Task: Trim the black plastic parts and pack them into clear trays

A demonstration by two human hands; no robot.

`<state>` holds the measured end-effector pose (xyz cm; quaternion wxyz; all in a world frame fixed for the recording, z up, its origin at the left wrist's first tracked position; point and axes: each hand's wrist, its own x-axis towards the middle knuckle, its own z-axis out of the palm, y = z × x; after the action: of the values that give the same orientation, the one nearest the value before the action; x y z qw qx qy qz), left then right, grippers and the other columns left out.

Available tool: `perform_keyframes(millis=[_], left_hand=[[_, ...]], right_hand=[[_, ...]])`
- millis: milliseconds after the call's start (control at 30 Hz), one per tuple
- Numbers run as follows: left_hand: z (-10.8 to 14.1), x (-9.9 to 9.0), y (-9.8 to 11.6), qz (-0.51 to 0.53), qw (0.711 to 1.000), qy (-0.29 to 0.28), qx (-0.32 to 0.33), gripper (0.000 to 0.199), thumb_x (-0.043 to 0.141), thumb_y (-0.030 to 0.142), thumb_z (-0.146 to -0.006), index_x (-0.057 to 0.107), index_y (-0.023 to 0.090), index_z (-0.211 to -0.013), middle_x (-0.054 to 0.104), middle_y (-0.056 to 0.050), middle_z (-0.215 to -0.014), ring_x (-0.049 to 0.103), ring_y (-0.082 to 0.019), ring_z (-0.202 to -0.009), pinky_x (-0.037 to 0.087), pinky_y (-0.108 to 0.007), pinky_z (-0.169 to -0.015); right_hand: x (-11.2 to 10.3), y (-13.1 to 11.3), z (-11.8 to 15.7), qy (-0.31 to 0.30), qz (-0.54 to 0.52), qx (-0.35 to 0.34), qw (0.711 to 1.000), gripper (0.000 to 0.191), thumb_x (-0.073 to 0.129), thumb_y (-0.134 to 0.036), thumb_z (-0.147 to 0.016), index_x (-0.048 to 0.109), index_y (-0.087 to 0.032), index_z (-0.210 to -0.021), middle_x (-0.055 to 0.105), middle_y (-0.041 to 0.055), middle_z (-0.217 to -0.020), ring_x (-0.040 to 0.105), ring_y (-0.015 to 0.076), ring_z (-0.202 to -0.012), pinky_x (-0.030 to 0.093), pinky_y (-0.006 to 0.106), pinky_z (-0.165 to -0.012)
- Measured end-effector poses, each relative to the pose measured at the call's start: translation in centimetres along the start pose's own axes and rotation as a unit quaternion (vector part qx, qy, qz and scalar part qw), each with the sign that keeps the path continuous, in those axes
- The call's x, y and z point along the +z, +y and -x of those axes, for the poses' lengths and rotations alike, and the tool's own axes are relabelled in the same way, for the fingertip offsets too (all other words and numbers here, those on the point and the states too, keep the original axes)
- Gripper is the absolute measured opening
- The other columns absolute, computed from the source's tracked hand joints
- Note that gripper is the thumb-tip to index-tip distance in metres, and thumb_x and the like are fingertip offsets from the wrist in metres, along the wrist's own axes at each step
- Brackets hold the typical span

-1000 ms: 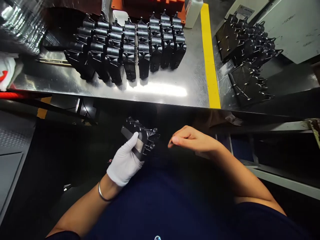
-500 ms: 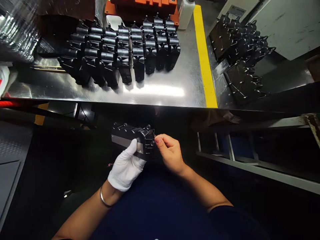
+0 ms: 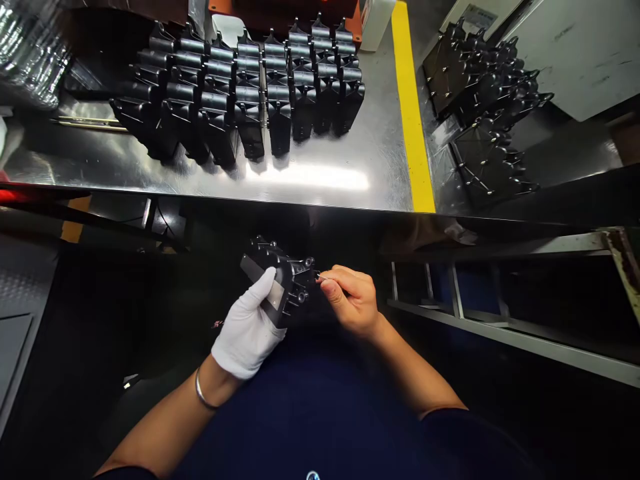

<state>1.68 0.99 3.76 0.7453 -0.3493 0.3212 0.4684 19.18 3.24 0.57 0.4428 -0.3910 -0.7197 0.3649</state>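
Head view: a black ribbed housing with a flat grey face and small ringed posts at one end is held tilted at the centre of the frame, in the gloved left hand (image 3: 249, 330), thumb on the grey face of the housing (image 3: 285, 270). The bare right hand (image 3: 354, 301) is pinched narrow beside the posts, on a slim piece (image 3: 325, 278) too small to identify. Across the top, a shiny metal bench (image 3: 383, 167) bears rows of black parts (image 3: 249, 113) and, right of a yellow strip (image 3: 414, 113), a black stack (image 3: 483, 80). A pale metal frame (image 3: 500, 337) stands lower right.
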Motion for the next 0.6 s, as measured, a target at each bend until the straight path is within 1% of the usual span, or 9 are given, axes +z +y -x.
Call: perform_keyframes(millis=[33, 100, 200, 367, 500, 600], left_hand=[[0.10, 0.23, -0.13, 0.014, 1.000, 0.005, -0.003, 0.030, 0.038, 0.018, -0.099, 0.068, 0.016, -0.102, 0.074, 0.001, -0.071, 0.072, -0.007, -0.065, 0.056, -0.010, -0.071], [0.30, 0.66, -0.40, 0.009, 1.000, 0.018, 0.010, 0.033, 0.034, 0.019, -0.100, 0.066, 0.014, -0.106, 0.073, 0.000, -0.069, 0.072, -0.008, -0.063, 0.057, -0.012, -0.066], [0.48, 1.00, -0.64, -0.019, 0.999, 0.022, 0.039, 0.035, 0.031, 0.018, -0.100, 0.064, 0.011, -0.111, 0.074, -0.003, -0.074, 0.072, -0.009, -0.066, 0.058, -0.013, -0.064], [0.68, 1.06, -0.73, -0.046, 0.996, 0.017, 0.072, 0.039, 0.027, 0.014, -0.100, 0.059, 0.012, -0.122, 0.075, -0.004, -0.078, 0.072, -0.008, -0.068, 0.057, -0.010, -0.065], [0.79, 0.96, -0.67, -0.052, 0.997, 0.024, 0.059, 0.040, 0.027, 0.016, -0.101, 0.059, 0.012, -0.124, 0.075, -0.004, -0.079, 0.072, -0.007, -0.068, 0.056, -0.010, -0.069], [0.80, 0.70, -0.54, -0.057, 0.997, 0.016, 0.053, 0.039, 0.029, 0.016, -0.100, 0.061, 0.013, -0.122, 0.075, -0.004, -0.079, 0.072, -0.007, -0.069, 0.055, -0.011, -0.075]], right_hand=[[-0.23, -0.02, -0.04, -0.002, 0.022, -0.018, 1.000, 0.023, 0.051, -0.027, -0.093, 0.067, -0.016, -0.079, 0.060, 0.0017, -0.060, 0.050, 0.0105, -0.052, 0.040, 0.024, -0.049], [-0.44, -0.02, -0.03, -0.009, 0.053, -0.040, 0.998, 0.021, 0.052, -0.025, -0.092, 0.068, -0.016, -0.082, 0.063, 0.0026, -0.061, 0.049, 0.0105, -0.051, 0.040, 0.024, -0.048], [-0.40, 0.01, 0.12, -0.019, 0.073, -0.050, 0.996, 0.020, 0.053, -0.025, -0.092, 0.069, -0.016, -0.084, 0.065, 0.0036, -0.064, 0.050, 0.0108, -0.051, 0.041, 0.024, -0.049], [-0.31, -0.06, 0.25, -0.026, 0.082, -0.031, 0.996, 0.022, 0.053, -0.026, -0.092, 0.069, -0.016, -0.081, 0.062, 0.0028, -0.060, 0.049, 0.0108, -0.050, 0.039, 0.025, -0.048], [-0.45, -0.14, 0.26, -0.033, 0.085, -0.030, 0.995, 0.025, 0.051, -0.028, -0.093, 0.068, -0.016, -0.080, 0.062, 0.0028, -0.060, 0.048, 0.0107, -0.050, 0.039, 0.025, -0.048], [-0.54, -0.09, 0.33, -0.029, 0.079, -0.042, 0.996, 0.024, 0.051, -0.028, -0.093, 0.068, -0.015, -0.080, 0.062, 0.0035, -0.061, 0.047, 0.0109, -0.050, 0.039, 0.025, -0.048]])
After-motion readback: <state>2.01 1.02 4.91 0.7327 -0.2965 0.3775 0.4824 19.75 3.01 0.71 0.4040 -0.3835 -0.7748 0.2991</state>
